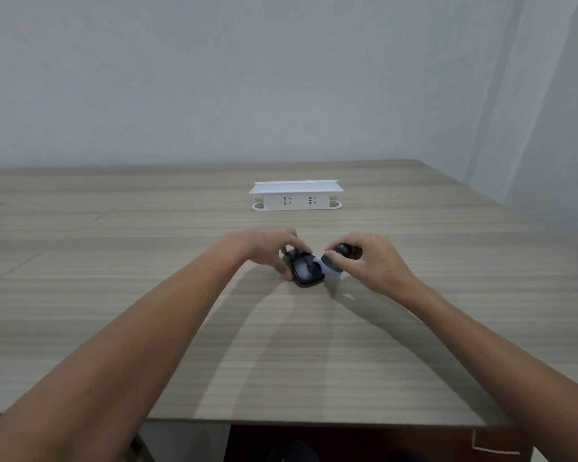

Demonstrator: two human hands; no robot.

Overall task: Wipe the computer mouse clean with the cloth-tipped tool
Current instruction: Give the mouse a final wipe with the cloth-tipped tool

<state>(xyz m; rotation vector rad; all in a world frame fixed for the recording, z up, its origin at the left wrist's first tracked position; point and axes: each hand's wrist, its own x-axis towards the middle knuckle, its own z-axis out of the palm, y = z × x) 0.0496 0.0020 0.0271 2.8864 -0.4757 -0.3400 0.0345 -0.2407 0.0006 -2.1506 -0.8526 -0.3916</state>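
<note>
Head cam, only view. The computer mouse (306,269) is dark, near black w/ a glossy curved back, two buttons and a scroll wheel down the middle. It sits flat on the wood-grain desk (214,328), roughly centre of frame, nose pointing toward 11 o'clock.

Left hand (269,250) comes in from 7 o'clock and is curled over the mouse's far-left side, thumb and fingers pinching its edges, so closed on it and steadying it. Right hand (369,261) comes in from 5 o'clock, fingers closed round the cloth-tipped tool (332,261): dark rounded knob at top, dark collar, pale whitish pad at the bottom. The pad looks pressed against the mouse's right flank at about 3 o'clock of it, though motion blur makes the exact contact hard to call.

Hard to see: the mouse's left edge and front are under the left fingers; most of the tool's body is buried in the right palm; the pad's lower edge smears into the desk. At 12 o'clock from the mouse, well apart, stands a white desktop socket box (296,196) w/ two outlets facing the camera. A small pale object at the far left edge, 9 o'clock, is cut off and can't be identified.
</note>
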